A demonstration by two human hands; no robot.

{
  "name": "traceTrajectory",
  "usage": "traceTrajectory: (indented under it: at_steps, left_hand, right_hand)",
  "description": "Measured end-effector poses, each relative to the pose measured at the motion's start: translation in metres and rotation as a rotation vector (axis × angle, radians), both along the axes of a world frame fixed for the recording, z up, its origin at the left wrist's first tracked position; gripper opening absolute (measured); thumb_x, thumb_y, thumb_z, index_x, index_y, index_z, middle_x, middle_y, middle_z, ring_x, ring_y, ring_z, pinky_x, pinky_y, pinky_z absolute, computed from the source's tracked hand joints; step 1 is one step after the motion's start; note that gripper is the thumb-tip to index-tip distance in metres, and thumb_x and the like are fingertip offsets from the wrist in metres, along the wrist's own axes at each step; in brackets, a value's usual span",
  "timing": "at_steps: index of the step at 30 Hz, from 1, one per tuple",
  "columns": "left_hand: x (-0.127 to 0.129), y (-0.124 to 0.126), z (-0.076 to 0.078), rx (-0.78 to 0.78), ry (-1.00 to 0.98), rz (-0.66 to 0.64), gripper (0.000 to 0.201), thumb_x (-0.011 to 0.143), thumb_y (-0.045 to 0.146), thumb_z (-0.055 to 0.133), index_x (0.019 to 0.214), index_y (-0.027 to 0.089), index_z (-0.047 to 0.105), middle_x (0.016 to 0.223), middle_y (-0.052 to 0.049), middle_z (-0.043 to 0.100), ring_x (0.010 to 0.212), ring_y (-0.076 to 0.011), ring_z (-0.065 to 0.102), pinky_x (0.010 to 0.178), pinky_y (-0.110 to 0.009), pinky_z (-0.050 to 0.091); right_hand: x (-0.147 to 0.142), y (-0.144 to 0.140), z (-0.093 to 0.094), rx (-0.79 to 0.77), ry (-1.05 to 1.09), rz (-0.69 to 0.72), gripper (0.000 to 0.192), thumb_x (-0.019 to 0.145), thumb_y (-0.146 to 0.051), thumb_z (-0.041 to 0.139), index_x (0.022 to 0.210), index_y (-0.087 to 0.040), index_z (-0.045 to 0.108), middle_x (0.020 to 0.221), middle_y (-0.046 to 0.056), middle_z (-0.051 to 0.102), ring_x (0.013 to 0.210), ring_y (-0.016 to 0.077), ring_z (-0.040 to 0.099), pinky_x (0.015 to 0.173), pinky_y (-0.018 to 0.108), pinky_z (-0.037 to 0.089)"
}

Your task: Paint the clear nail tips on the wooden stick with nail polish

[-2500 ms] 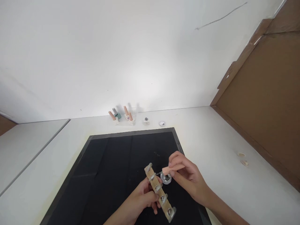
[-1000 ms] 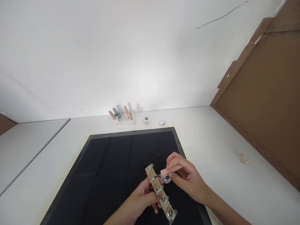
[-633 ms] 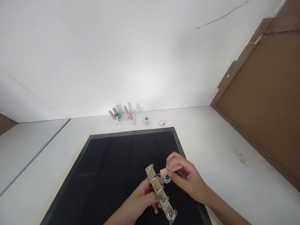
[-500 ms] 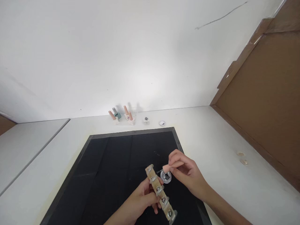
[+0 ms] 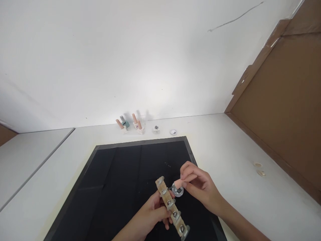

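Observation:
My left hand (image 5: 152, 212) is closed around a wooden strip (image 5: 165, 197) that slants toward me, with several glossy nail tips mounted across it. Pinched in my right hand (image 5: 202, 185) is a nail polish brush (image 5: 178, 183) by its pink cap. The dark bristle end points left and meets, or nearly meets, the second nail tip (image 5: 164, 191) from the far end. Below the cap, a small round clear dish (image 5: 178, 193) shows partly, with something dark in its middle; the fingers of my left hand are beside it.
A black mat (image 5: 120, 180) with a grey border covers the middle of the white table. Along the back stand several nail polish bottles (image 5: 139, 128), a small clear jar (image 5: 156, 129) and a round white dish (image 5: 173, 132). Two pale discs (image 5: 260, 173) lie right, near the cardboard (image 5: 283, 100).
The brush in my right hand has swung slightly down, its tip now lower along the strip, by the second nail tip. My left hand and the strip stay nearly still.

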State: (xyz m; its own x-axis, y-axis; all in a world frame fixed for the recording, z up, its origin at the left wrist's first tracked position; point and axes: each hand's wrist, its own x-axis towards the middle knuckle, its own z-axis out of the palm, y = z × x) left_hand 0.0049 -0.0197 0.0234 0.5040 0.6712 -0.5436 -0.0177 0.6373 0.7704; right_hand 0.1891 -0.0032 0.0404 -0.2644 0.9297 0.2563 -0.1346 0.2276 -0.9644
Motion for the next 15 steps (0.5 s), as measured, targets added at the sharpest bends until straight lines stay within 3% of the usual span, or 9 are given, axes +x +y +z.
traceTrajectory:
  at_steps: [7, 15]
  left_hand:
    - [0.0002, 0.0008, 0.0030, 0.001, -0.003, 0.002, 0.035, 0.062, 0.013, 0.056, 0.096, 0.015, 0.051, 0.070, 0.002, 0.054, 0.064, -0.0119, 0.053, 0.056, -0.025, 0.042]
    - [0.0011, 0.0010, 0.0025, -0.006, 0.004, 0.001, 0.037, 0.061, 0.016, 0.058, 0.096, 0.014, 0.050, 0.069, 0.002, 0.054, 0.063, -0.0122, 0.053, 0.055, -0.026, 0.042]
  right_hand:
    - [0.0005, 0.0013, -0.0002, 0.006, -0.039, -0.043, 0.009, 0.084, -0.016, 0.057, 0.076, -0.021, 0.058, 0.077, 0.002, 0.048, 0.075, 0.0162, 0.048, 0.061, 0.026, 0.038]
    - [0.0004, 0.0003, -0.0006, 0.051, -0.054, 0.009, 0.017, 0.084, -0.007, 0.051, 0.080, -0.022, 0.059, 0.083, 0.002, 0.049, 0.074, 0.0149, 0.050, 0.061, 0.026, 0.039]
